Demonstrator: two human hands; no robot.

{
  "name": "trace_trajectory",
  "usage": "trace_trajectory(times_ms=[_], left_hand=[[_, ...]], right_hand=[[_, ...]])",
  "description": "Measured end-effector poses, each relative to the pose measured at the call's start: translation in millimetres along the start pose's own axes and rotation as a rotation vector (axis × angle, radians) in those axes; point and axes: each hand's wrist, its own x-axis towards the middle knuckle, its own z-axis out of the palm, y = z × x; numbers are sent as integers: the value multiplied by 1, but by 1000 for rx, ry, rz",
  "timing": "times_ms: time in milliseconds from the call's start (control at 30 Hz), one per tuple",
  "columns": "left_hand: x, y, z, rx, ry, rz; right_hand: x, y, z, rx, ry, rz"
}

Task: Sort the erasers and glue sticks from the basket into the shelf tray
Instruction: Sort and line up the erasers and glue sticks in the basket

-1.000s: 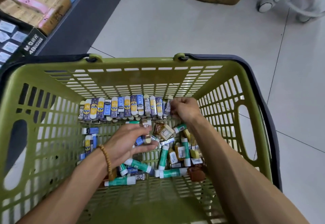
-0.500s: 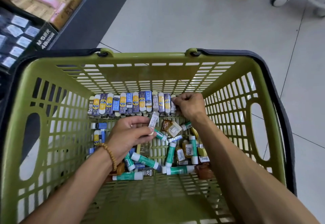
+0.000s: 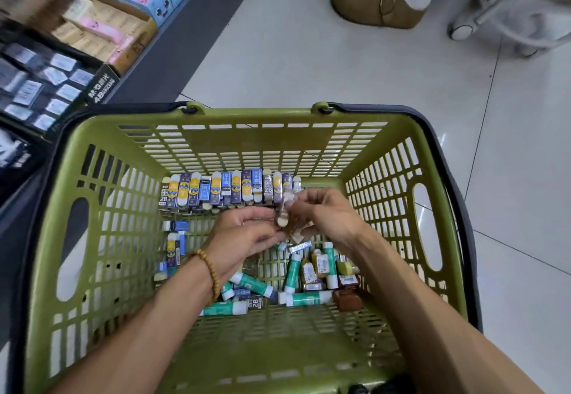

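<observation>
A green plastic basket [image 3: 253, 140] sits below me. A row of wrapped erasers [image 3: 228, 189] stands along its far wall. Green-and-white glue sticks [image 3: 293, 270] and loose erasers lie jumbled on its floor. Both hands meet over the middle of the basket. My left hand [image 3: 244, 239], with a bead bracelet on its wrist, and my right hand [image 3: 327, 217] both pinch one small eraser [image 3: 282, 216] between them; it is blurred. On the shelf at the left stands a black tray [image 3: 102, 87] with small packs in it.
Shelf boxes [image 3: 102, 29] with pink and blue goods line the upper left. A person's brown shoe [image 3: 377, 4] stands on the tiled floor beyond the basket. A wheeled frame [image 3: 482, 23] is at the upper right. Small brown bottles [image 3: 312, 273] lie among the glue sticks.
My left hand rose with an eraser toward the right hand, which came off the eraser row; both now pinch it. The view shifted, showing more shelf.
</observation>
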Motion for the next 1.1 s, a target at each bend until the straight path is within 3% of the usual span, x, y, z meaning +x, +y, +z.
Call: trace_trajectory(times_ms=[100,233,400,500,600,733,900,1033,1100], left_hand=[[0,-3,-8,-32,-44,-48],[-1,-8,-24,48,-75,-79],[-4,-7,-31,267,69,-32],[-1,-5,-33,169,161,13],[3,-2,-33,-20,153,20],[2,2,-23,-177,98,46],[1,3,-3,-452,67,152],[1,6,12,-406,39,210],[3,4,16,-213,79,232]], right_hand=[[18,-1,-5,-36,174,24],[40,-8,2,-263,186,-11],[68,-7,15,-434,300,-70],[69,-3,19,-502,401,-145],[56,2,18,-533,444,-223],[24,2,12,-346,302,-168],[-14,-1,15,-195,-195,108],[-18,2,15,-33,-160,42],[-18,1,6,16,-86,30]])
